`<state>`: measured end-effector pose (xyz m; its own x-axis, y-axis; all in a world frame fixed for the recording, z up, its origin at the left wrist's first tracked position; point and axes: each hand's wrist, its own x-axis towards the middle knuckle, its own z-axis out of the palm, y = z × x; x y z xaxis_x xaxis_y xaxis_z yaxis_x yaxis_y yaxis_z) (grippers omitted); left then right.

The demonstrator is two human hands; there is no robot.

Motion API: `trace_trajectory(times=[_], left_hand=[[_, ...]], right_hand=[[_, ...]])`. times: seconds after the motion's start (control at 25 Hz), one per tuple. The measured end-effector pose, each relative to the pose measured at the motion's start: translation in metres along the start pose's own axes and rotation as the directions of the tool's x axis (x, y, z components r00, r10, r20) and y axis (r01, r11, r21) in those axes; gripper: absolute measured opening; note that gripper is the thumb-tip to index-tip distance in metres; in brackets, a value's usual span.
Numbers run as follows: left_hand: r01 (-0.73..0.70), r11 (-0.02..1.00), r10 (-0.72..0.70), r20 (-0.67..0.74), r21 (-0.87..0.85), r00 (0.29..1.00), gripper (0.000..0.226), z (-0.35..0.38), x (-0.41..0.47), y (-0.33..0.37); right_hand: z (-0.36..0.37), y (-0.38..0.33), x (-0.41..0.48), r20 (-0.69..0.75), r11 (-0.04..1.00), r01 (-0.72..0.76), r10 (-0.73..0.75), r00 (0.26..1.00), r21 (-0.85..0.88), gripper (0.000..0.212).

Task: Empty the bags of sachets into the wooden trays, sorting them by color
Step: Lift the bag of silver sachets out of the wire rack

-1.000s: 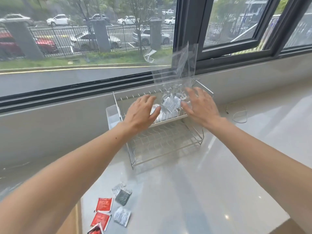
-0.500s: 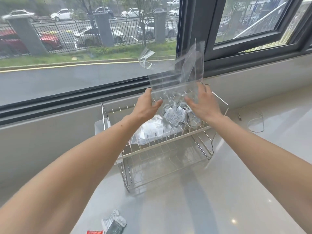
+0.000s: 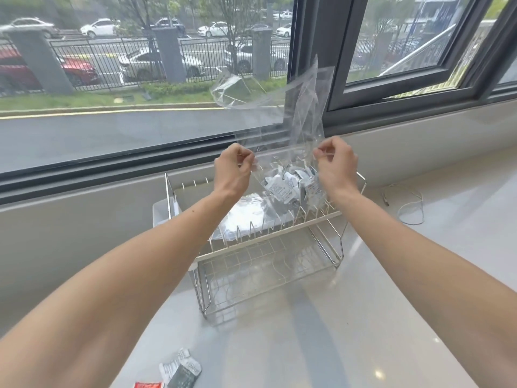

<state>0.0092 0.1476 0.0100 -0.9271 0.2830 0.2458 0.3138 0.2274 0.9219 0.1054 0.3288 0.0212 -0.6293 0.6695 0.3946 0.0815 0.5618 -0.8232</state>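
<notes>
I hold a clear plastic bag (image 3: pixel 296 119) upright over the top tier of a wire rack (image 3: pixel 268 245). My left hand (image 3: pixel 233 170) pinches its left edge and my right hand (image 3: pixel 335 166) pinches its right edge. White and silver sachets (image 3: pixel 288 187) sit bunched in the bag's bottom, just above the rack. A second flat bag of white sachets (image 3: pixel 246 217) lies on the rack's top tier. Loose white and grey sachets (image 3: pixel 180 369) and a red sachet (image 3: pixel 148 385) lie on the counter near the bottom edge. No wooden tray is in view.
The rack stands on a pale glossy counter (image 3: pixel 363 317) against a low wall under a wide window. A thin white cable (image 3: pixel 405 203) lies looped to the right of the rack. A translucent plastic container (image 3: pixel 162 212) sits behind the rack's left end.
Both hands rose from resting on the bag in the rack to pinching its sides and lifting it. The view tilted up, so most loose sachets on the counter dropped out of frame.
</notes>
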Motion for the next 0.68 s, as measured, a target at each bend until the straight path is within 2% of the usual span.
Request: trace_trajectory(times=[0.24,0.32,0.48,0.6,0.68], left_hand=[[-0.072,0.988,0.059,-0.099,-0.135,0.993,0.005,-0.042,-0.041,0.055],[-0.089,0.983,0.072,-0.108,-0.163,0.992,0.005,-0.062,-0.066,0.066],[-0.097,0.981,0.079,-0.113,-0.17,0.99,0.01,-0.108,-0.13,0.058],[-0.044,0.987,0.024,-0.13,-0.153,0.991,0.013,-0.145,-0.183,0.034],[0.007,0.969,-0.042,-0.14,-0.246,0.989,0.015,-0.167,-0.22,0.02]], right_hand=[[-0.042,-0.064,-0.029,-0.034,0.99,0.05,-0.046,0.998,0.131,0.007],[-0.05,-0.079,-0.049,0.005,0.984,0.043,-0.045,0.999,0.172,0.007],[-0.049,-0.09,-0.117,0.136,0.945,-0.066,0.023,0.99,0.321,0.015],[-0.039,-0.094,-0.181,0.25,0.897,-0.162,0.06,0.966,0.412,0.015],[-0.032,-0.101,-0.223,0.266,0.881,-0.173,0.056,0.962,0.439,0.015]])
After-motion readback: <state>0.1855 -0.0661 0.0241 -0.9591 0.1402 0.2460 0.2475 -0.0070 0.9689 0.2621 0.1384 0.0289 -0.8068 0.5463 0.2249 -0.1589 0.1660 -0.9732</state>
